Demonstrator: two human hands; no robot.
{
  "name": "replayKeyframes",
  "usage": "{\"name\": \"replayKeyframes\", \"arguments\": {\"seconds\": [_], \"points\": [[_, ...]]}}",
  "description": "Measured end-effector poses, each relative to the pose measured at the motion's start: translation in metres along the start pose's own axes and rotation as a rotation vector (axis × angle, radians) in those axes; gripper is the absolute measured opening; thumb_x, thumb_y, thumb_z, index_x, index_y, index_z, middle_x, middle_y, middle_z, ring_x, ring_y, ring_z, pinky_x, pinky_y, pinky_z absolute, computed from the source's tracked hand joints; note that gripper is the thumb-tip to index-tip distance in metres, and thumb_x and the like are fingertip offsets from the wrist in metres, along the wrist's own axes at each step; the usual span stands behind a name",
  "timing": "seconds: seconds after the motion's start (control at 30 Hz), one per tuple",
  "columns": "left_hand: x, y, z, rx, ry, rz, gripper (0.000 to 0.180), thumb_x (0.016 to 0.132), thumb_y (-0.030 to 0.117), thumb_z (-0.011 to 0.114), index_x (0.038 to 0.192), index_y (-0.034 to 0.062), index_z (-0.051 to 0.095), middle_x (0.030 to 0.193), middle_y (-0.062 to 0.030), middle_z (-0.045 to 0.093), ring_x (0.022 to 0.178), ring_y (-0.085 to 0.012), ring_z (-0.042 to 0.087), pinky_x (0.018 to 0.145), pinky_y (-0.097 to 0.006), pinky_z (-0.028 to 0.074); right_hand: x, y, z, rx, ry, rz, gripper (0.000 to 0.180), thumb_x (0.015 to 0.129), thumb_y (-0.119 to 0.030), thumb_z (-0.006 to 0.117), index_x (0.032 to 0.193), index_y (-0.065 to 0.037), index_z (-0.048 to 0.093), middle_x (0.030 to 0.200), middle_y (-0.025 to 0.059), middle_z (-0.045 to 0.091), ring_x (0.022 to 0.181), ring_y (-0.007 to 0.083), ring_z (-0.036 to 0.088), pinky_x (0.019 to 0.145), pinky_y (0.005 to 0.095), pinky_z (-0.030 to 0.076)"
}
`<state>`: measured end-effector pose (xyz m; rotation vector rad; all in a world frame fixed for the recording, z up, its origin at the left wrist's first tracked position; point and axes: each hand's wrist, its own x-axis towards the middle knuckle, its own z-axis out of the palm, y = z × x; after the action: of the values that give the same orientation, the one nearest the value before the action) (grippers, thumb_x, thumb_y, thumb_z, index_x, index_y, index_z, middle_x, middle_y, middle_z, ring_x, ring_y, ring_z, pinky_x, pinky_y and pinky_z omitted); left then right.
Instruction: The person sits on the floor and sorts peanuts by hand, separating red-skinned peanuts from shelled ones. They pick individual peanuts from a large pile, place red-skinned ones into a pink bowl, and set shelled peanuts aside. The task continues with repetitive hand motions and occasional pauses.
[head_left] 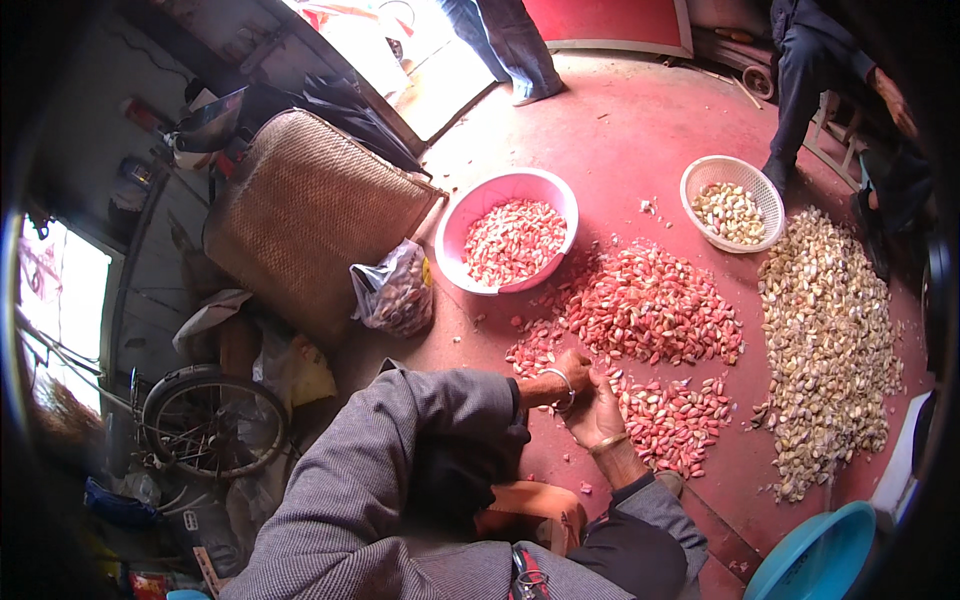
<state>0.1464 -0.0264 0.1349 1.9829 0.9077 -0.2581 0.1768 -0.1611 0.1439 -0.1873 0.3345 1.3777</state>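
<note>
The left hand and right hand meet, fingers curled together over small pink kernels heaped on the red floor (what they pinch is hidden). Beyond sit a pink basin, a white basket and pale shells.

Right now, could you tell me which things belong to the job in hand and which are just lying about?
In use: left hand, right hand, red kernel pile, pink basin, white basket, pale shell heap.
Lying about: woven tray, bicycle wheel, plastic bag, blue tub.
</note>
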Motion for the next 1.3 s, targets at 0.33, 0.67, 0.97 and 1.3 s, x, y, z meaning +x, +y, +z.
{"name": "replayKeyframes", "arguments": {"seconds": [0.33, 0.67, 0.97, 1.3], "points": [[-0.002, -0.087, -0.034, 0.599, -0.274, 0.191, 0.023, 0.071, 0.005, 0.065, 0.092, 0.0064, 0.075, 0.077, -0.0113, 0.073, 0.067, -0.0227, 0.070, 0.061, -0.038, 0.057, -0.008, -0.001, -0.023, -0.013, 0.100, -0.026, 0.020, 0.095, -0.020, 0.061, 0.114, -0.014, 0.063, 0.092, 0.0011, 0.064, 0.080, 0.0164, 0.062, 0.068, 0.0337, 0.051], [-0.019, -0.025, -0.024, -0.180, -0.371, -0.282, 0.021, 0.094, 0.023, 0.060, 0.105, 0.0069, 0.069, 0.080, -0.0039, 0.070, 0.071, -0.0122, 0.067, 0.053, -0.030, 0.055, -0.004, 0.001, -0.034, -0.092, 0.192, -0.040, 0.015, 0.095, -0.018, 0.059, 0.108, -0.014, 0.063, 0.091, 0.0000, 0.064, 0.080, 0.0157, 0.061, 0.068, 0.0343, 0.050], [-0.043, 0.006, -0.023, -0.789, -0.531, -0.445, 0.032, 0.100, 0.041, 0.055, 0.099, 0.0127, 0.069, 0.072, 0.0043, 0.059, 0.058, -0.0087, 0.053, 0.047, -0.027, 0.046, -0.004, 0.007, -0.036, -0.109, 0.023, 0.016, 0.016, 0.093, -0.006, 0.054, 0.106, -0.009, 0.062, 0.098, 0.0058, 0.067, 0.087, 0.0201, 0.065, 0.071, 0.0364, 0.052], [-0.041, 0.004, -0.016, -0.572, -0.452, -0.486, 0.025, 0.096, 0.033, 0.061, 0.097, 0.0104, 0.069, 0.080, -0.0040, 0.067, 0.065, -0.0178, 0.059, 0.055, -0.033, 0.046, -0.001, 0.018, -0.044, -0.241, -0.085, 0.046, 0.025, 0.091, -0.003, 0.051, 0.114, -0.004, 0.060, 0.105, 0.0098, 0.067, 0.100, 0.0258, 0.064, 0.085, 0.0398, 0.053]]}}
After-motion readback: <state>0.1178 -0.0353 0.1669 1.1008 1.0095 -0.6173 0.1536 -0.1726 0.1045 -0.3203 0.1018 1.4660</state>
